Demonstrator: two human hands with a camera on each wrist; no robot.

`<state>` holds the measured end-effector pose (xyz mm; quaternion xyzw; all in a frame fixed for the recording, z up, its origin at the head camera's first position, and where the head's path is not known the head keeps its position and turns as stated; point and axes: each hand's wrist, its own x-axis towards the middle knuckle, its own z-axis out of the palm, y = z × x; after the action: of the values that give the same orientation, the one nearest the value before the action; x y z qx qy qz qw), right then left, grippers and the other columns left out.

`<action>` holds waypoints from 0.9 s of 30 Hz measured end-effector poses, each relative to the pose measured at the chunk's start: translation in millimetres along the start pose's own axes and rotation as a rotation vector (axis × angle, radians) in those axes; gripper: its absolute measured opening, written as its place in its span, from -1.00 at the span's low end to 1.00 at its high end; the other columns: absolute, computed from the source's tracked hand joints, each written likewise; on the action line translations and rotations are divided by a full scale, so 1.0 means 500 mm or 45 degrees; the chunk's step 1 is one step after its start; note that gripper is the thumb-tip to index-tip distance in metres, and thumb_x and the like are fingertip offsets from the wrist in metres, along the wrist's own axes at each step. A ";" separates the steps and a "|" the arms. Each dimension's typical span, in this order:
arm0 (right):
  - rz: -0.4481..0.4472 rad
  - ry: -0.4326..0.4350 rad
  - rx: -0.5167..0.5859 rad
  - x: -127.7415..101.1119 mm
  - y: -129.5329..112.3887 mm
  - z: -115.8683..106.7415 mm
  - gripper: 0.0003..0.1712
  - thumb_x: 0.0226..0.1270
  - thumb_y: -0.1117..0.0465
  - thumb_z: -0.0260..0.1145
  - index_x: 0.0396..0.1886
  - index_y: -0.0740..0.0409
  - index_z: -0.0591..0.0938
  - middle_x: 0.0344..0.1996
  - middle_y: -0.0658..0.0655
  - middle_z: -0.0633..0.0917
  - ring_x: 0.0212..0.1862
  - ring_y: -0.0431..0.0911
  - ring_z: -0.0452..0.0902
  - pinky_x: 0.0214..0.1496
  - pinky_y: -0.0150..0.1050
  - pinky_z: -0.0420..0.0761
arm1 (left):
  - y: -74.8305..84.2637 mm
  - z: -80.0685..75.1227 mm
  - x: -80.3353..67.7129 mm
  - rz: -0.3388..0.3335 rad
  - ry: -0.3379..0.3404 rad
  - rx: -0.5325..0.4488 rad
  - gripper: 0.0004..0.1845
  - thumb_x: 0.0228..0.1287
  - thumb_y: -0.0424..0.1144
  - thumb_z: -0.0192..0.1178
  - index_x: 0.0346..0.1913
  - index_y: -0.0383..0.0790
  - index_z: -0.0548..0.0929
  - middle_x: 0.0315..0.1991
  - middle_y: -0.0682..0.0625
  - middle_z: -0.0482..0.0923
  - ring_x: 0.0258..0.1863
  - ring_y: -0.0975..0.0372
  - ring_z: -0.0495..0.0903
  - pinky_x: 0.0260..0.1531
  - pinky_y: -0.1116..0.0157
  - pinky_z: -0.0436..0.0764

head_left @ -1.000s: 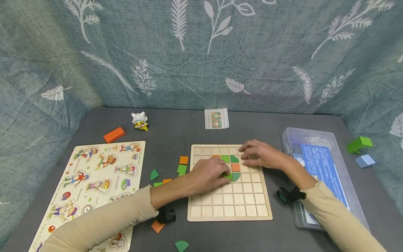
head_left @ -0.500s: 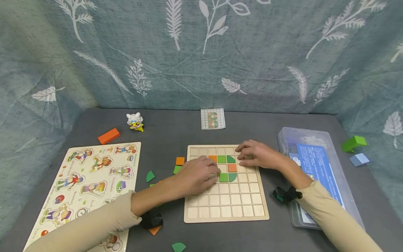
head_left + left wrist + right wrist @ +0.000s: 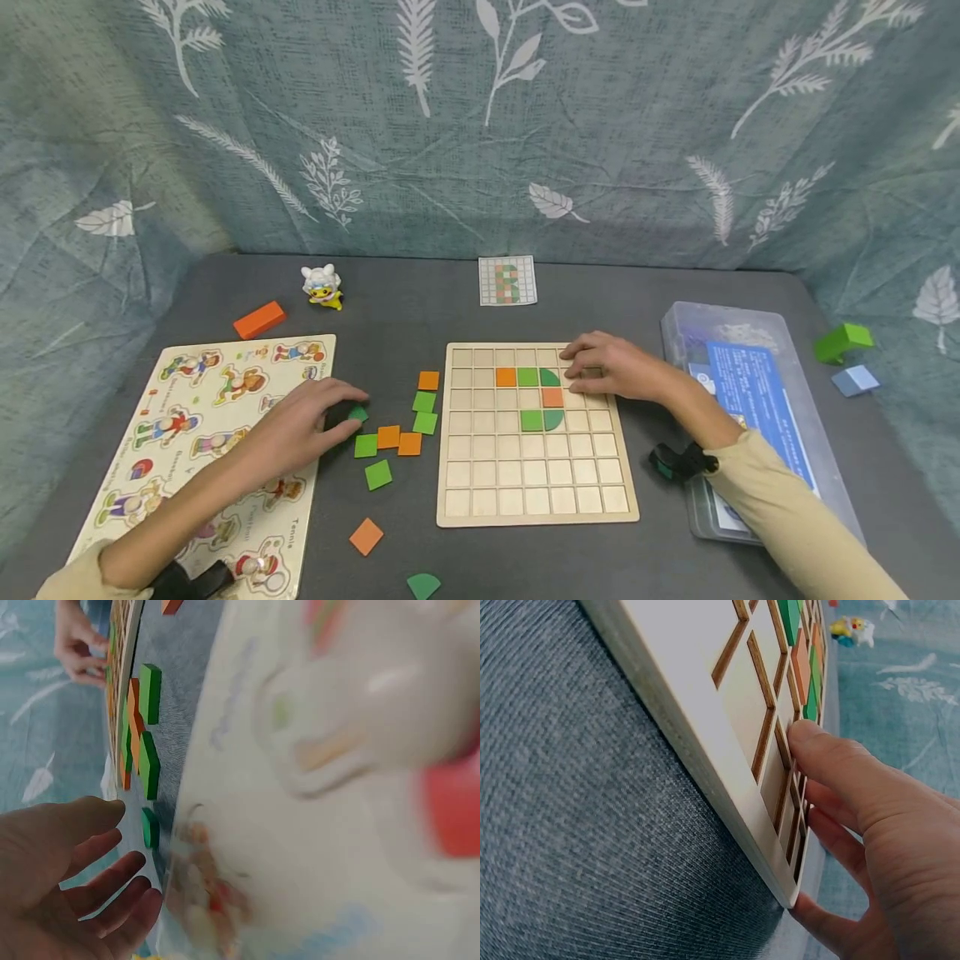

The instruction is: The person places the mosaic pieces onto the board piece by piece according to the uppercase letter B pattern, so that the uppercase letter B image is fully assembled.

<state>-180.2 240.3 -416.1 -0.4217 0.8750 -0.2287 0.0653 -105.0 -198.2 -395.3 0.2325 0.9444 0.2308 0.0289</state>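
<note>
My left hand (image 3: 300, 421) is at the left, fingers and thumb spread around a green quarter-circle tile (image 3: 360, 412) on the table. A small gap shows between its fingertips and that tile (image 3: 150, 829) in the left wrist view. My right hand (image 3: 618, 367) rests at the upper right of the wooden grid board (image 3: 498, 475), thumb on the grid and fingers at the edge (image 3: 799, 896). On the board sit an orange square (image 3: 506, 377), a green square (image 3: 528, 377), a quarter-circle (image 3: 549, 377) and several other tiles in a curved row.
Loose green and orange tiles (image 3: 388, 437) lie left of the board, one quarter-circle (image 3: 423, 586) near the front. A peg puzzle (image 3: 247, 392) lies under the left forearm. Behind stand a pattern card (image 3: 507, 281) and a figurine (image 3: 322, 287). A plastic box (image 3: 757, 400) is on the right.
My left hand has left the board, where a green square now lies, and moved left to the loose green quarter-circle tile. My right hand has stayed at the board's upper right.
</note>
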 end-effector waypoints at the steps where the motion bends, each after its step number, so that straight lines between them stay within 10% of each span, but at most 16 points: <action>1: 0.006 -0.003 0.004 0.000 -0.001 0.000 -0.82 0.22 0.16 0.40 -0.18 0.07 0.74 0.05 0.17 0.64 0.09 0.06 0.53 0.07 -0.02 0.57 | -0.004 -0.002 -0.010 -0.009 0.006 -0.016 -0.69 0.19 -0.26 0.35 0.02 -0.14 0.66 -0.10 0.00 0.64 -0.28 0.23 0.53 -0.24 0.24 0.53; 16: 0.024 -0.007 0.029 -0.001 -0.003 -0.001 -0.82 0.23 0.17 0.40 -0.18 0.08 0.74 0.05 0.18 0.63 0.09 0.06 0.53 0.07 -0.02 0.57 | -0.017 -0.001 -0.034 0.019 0.030 -0.030 -0.70 0.18 -0.32 0.35 -0.01 -0.12 0.67 -0.05 0.02 0.63 -0.31 0.31 0.49 -0.34 0.34 0.48; 27: 0.015 -0.003 0.032 0.000 0.000 0.000 -0.83 0.25 0.18 0.38 -0.18 0.10 0.74 0.05 0.19 0.63 0.08 0.07 0.53 0.07 -0.01 0.55 | -0.014 0.002 -0.015 0.067 -0.008 0.069 -0.73 0.14 -0.36 0.35 -0.07 -0.11 0.73 0.03 -0.08 0.61 0.01 -0.01 0.60 -0.04 -0.02 0.57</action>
<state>-180.1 240.2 -416.0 -0.4160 0.8744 -0.2388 0.0732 -101.1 -206.5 -399.8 0.2589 0.9437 0.2051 0.0195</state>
